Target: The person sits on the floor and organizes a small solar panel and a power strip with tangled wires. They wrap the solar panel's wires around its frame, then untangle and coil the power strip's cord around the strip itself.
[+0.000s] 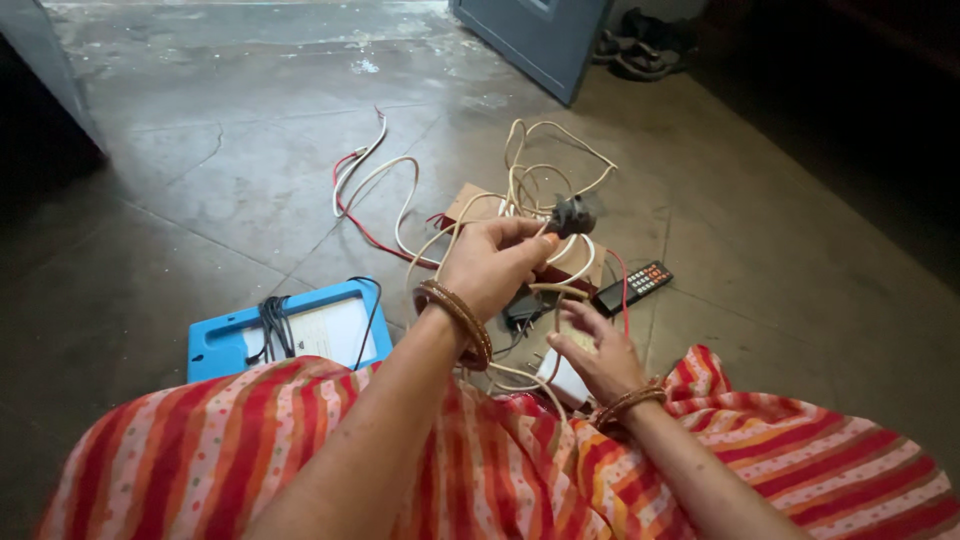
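My left hand (495, 262) is raised over the floor and pinches a black plug (573, 215) at the end of a cream cable (520, 170) that loops in a tangle behind it. Lower and to the right, my right hand (598, 352) has its fingers spread and rests on a white adapter block (562, 380) by my knee, close to the hanging cable. Both wrists wear bangles. A red-brown box (478, 203) lies under the tangle.
A black remote control (634, 285) and a small black charger (520, 310) lie by the box. A blue tablet case (230, 345) with a coiled black cord sits at left. Red and white wires (362, 170) trail away. Sandals (640, 55) and a grey door (535, 40) stand beyond.
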